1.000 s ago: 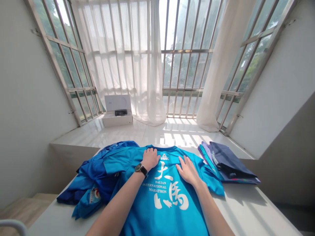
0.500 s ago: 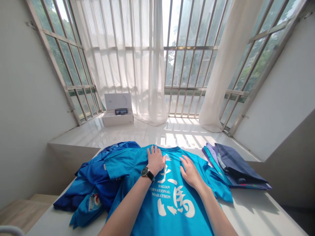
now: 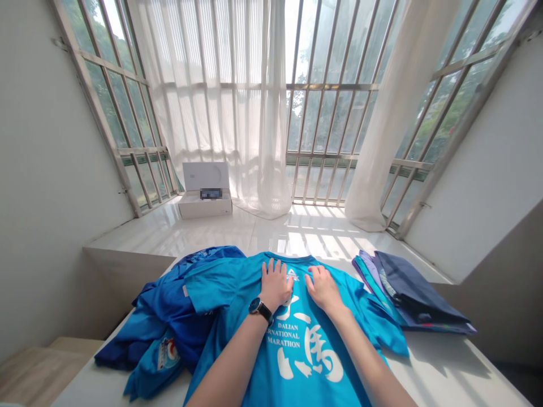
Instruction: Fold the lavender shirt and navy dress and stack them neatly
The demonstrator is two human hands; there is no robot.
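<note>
On the white table, at twelve o'clock, the left hand and right hand lie open, fingers spread and gripping nothing, palms pressing evenly to keep a turquoise Dalian marathon T-shirt flat and wrinkle-free.

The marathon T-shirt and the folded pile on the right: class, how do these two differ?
The marathon T-shirt lies spread out; the folded pile is stacked in layers. The T-shirt is turquoise with white print; the pile is navy on top. The left hand and right hand rest on the T-shirt, not the pile. Both lie on a white table.
</note>
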